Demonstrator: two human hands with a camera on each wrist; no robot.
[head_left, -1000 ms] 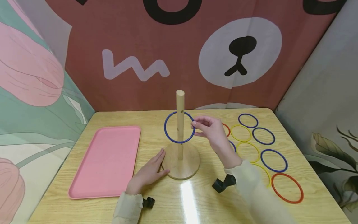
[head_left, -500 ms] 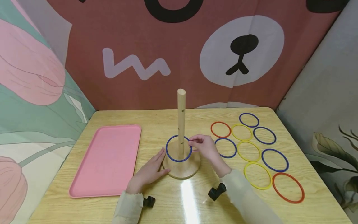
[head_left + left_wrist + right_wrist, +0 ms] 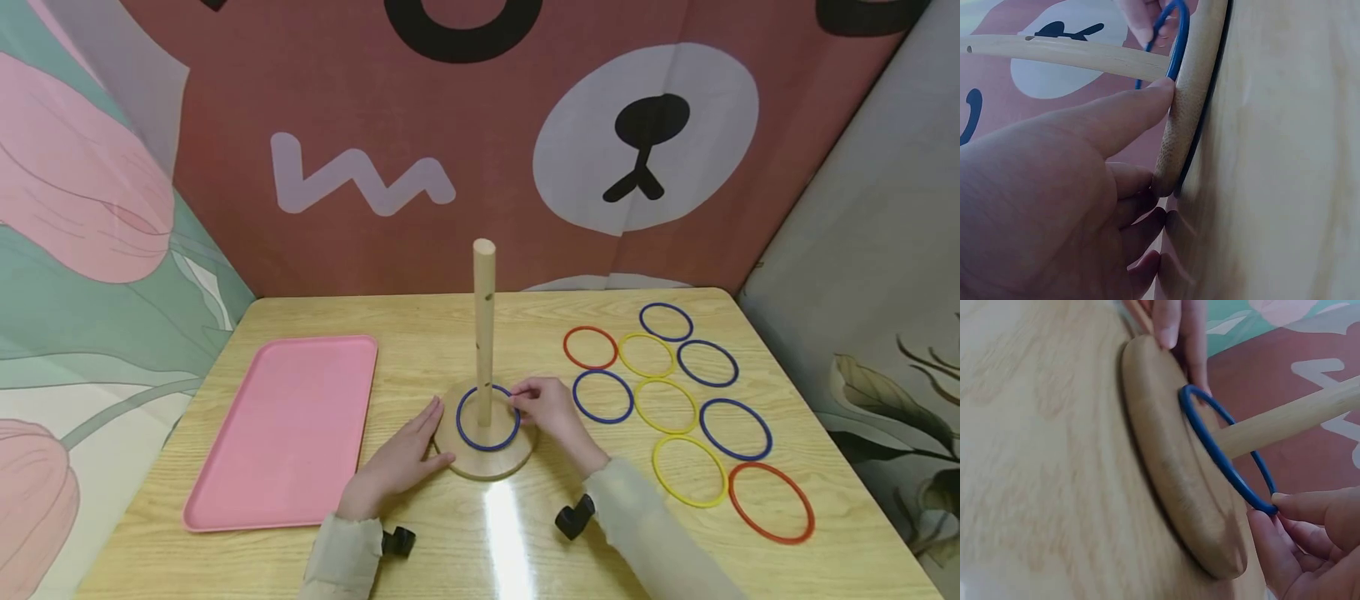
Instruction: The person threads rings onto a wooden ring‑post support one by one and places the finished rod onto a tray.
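A wooden post (image 3: pixel 485 325) stands upright on a round wooden base (image 3: pixel 480 467). Around the post's foot is a blue ring (image 3: pixel 488 449), low over the base. My right hand (image 3: pixel 551 410) pinches its right side between thumb and fingers. In the right wrist view the ring (image 3: pixel 1225 465) tilts, its far side at the base and its pinched side slightly raised. My left hand (image 3: pixel 401 457) rests against the base's left edge, fingers straight and thumb spread. Up close in the left wrist view, the left thumb (image 3: pixel 1141 112) lies at the base's rim, near the ring.
A pink tray (image 3: pixel 285 433) lies on the left of the table. On the right lie several loose rings, among them a red ring (image 3: pixel 812 517), a yellow ring (image 3: pixel 655 467) and a blue ring (image 3: pixel 768 437). A printed cloth (image 3: pixel 360 258) hangs behind the table.
My right hand has brought the blue ring down along the post, from about mid-height to near the base. The left hand stays at the base's edge.
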